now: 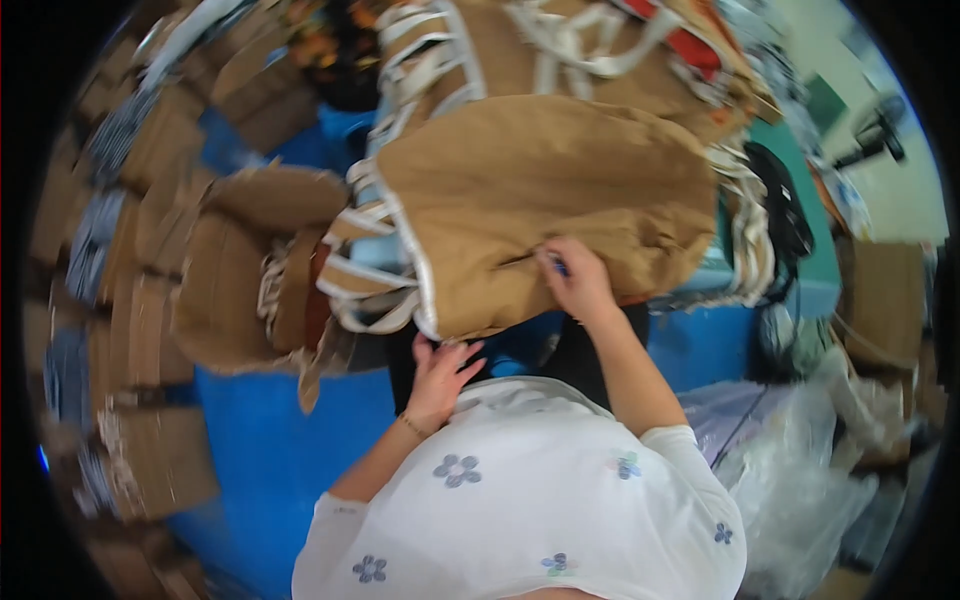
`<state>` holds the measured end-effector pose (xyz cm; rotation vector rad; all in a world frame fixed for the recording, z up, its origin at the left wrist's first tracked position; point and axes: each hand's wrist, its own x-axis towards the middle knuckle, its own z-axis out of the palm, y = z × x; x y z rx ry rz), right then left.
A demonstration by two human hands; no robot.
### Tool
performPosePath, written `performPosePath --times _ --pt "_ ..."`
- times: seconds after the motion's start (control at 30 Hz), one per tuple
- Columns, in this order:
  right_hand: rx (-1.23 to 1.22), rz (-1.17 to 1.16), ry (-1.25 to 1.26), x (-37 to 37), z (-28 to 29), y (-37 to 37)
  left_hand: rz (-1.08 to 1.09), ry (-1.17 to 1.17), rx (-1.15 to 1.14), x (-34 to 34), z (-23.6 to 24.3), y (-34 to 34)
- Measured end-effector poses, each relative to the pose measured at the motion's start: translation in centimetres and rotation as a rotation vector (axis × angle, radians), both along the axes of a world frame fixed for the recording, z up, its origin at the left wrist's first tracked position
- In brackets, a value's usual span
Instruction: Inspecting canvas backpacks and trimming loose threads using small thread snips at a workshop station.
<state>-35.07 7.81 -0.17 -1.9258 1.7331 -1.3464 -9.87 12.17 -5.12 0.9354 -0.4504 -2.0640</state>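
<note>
A large tan fabric bag [540, 190] with white binding and straps along its left side lies in front of me. My right hand [578, 280] is closed around a small tool with a dark pointed tip [516, 262] and a bit of blue at the grip. It looks like thread snips, but the fingers hide most of it. The tip lies against the tan cloth. Just below the bag's lower left corner is my left hand [442, 382], fingers spread and holding nothing. Whether its fingertips touch the bag's edge I cannot tell.
More tan bags with white straps [590, 40] are piled beyond, on a green table [815, 240]. An open cardboard box [230, 270] stands at the left, before stacked cartons [155, 460]. Clear plastic sheeting [790, 470] heaps at the right, above blue floor [290, 450] level.
</note>
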Motion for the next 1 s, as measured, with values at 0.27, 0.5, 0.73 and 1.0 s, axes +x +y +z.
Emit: performPosePath --times 0.27,0.5,0.73,1.0 --pt "-0.263 -0.024 0.248 0.0 8.0 0.9 0.075 0.101 -0.095 2.4 -0.3 -1.0" --pt "-0.269 -0.300 -0.280 -10.1 7.1 -0.2 0.523 -0.237 -0.444 11.2 2.6 -3.9" --pt "0.158 0.195 -0.217 -0.2 6.9 -1.3 0.467 0.192 -0.043 11.7 1.6 -5.4" --pt "0.235 -0.144 -0.073 -1.4 5.3 -0.5 0.652 -0.079 -0.878 14.9 15.7 -9.7"
